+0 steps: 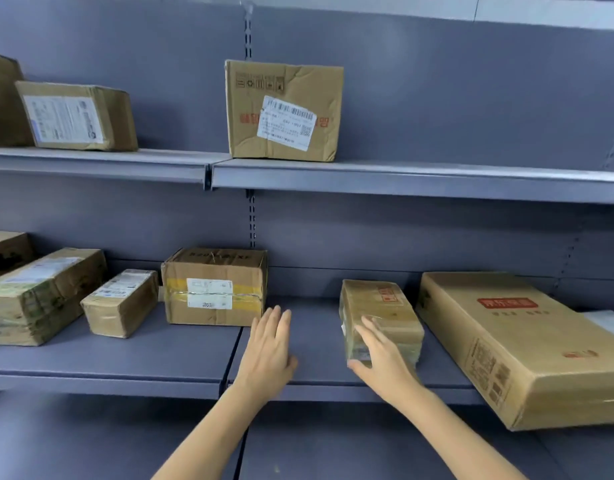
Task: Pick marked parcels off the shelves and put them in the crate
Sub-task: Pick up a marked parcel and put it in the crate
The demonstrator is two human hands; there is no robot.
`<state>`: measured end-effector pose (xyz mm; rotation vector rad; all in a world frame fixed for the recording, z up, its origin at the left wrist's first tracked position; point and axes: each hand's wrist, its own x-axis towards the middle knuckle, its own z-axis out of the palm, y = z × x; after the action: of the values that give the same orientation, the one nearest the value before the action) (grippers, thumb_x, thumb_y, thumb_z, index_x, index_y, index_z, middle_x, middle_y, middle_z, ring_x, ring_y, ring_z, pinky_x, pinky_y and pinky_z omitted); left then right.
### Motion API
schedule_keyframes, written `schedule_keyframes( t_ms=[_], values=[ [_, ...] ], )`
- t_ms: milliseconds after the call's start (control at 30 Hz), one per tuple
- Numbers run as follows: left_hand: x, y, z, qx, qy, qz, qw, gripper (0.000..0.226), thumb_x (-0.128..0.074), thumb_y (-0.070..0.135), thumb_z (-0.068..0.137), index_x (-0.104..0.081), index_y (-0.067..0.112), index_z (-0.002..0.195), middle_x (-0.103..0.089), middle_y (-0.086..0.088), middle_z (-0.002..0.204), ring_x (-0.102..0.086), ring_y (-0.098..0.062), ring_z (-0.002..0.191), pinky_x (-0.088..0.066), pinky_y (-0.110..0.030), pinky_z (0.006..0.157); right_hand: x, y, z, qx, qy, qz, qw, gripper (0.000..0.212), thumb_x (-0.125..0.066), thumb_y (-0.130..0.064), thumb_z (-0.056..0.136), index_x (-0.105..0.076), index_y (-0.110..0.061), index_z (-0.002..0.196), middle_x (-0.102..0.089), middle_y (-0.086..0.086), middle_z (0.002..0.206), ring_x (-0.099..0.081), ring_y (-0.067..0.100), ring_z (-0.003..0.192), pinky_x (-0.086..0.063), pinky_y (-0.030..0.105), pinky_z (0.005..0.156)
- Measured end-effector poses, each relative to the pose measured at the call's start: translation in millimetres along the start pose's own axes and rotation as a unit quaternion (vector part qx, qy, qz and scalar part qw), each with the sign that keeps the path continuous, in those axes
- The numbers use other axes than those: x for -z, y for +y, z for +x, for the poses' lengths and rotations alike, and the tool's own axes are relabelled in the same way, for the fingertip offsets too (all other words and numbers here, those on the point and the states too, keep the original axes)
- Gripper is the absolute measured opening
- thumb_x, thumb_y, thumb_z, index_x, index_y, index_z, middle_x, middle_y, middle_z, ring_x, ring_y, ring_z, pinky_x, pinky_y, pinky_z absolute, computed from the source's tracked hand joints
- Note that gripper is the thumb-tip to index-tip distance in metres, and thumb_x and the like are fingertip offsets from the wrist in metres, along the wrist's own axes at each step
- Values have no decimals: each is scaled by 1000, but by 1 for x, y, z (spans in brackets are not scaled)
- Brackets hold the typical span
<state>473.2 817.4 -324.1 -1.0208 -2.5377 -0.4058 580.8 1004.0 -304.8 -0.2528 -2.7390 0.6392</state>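
Parcel (380, 315) on lower shelf (153, 362), right hand (381, 358) laid flat against near end, left hand (269, 344) spread and apart; slip off shelf edge judged likely, one-handed, ungripped.

— What sits on the top shelf (402, 180)?

— A tall box with a white label (284, 110), and a lying box (77, 116) far to its left.

— And the lower shelf (125, 362)?

— Below the tall box sits a taped box (213, 287). Left of it lie a small box (120, 303) and a green-taped box (39, 296). Right lie a narrow packet (380, 317) and a big flat box (527, 344).
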Motion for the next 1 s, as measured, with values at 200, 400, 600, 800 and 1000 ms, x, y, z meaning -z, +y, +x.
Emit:
schedule_keyframes(
  t_ms=[200,400,600,800,1000],
  values=[
    [8,42,-16,-9,-45,-6,999,71,-45,19,89,-7,9,148,-7,-7,157,-2,-24,145,-3,-38,119,15,11,-34,-15,-7,-9,1000,66,-52,-30,93,-18,-20,148,-8,-8,157,-3,7,144,-14,23,113],
    [12,56,-19,-44,-58,-16,997,70,-41,18,91,-1,13,148,0,-5,158,4,-23,145,2,-37,118,17,14,-56,-49,1,-19,999,66,-52,-30,93,-17,-21,148,-6,-7,157,0,8,145,-12,25,115],
    [14,54,-25,-39,-45,-59,996,70,-41,20,93,1,12,148,3,-5,158,5,-22,145,4,-31,116,14,12,-66,-57,-6,-47,997,69,-52,-28,93,-14,-18,149,-7,-6,157,-1,9,145,-9,22,114],
    [6,61,-16,-31,-52,-81,995,69,-40,22,95,2,13,148,4,-4,158,7,-21,145,6,-26,114,22,26,-58,-78,4,-38,996,71,-53,-30,92,-11,-19,149,-5,-5,158,-9,11,144,-15,24,114],
    [-9,81,5,8,-48,-86,995,66,-39,29,97,0,13,148,0,-3,158,3,-20,145,2,-27,116,32,62,-46,-92,50,-7,994,87,-54,-32,91,10,-16,147,21,0,155,-14,17,144,-26,24,109]
  ],
)
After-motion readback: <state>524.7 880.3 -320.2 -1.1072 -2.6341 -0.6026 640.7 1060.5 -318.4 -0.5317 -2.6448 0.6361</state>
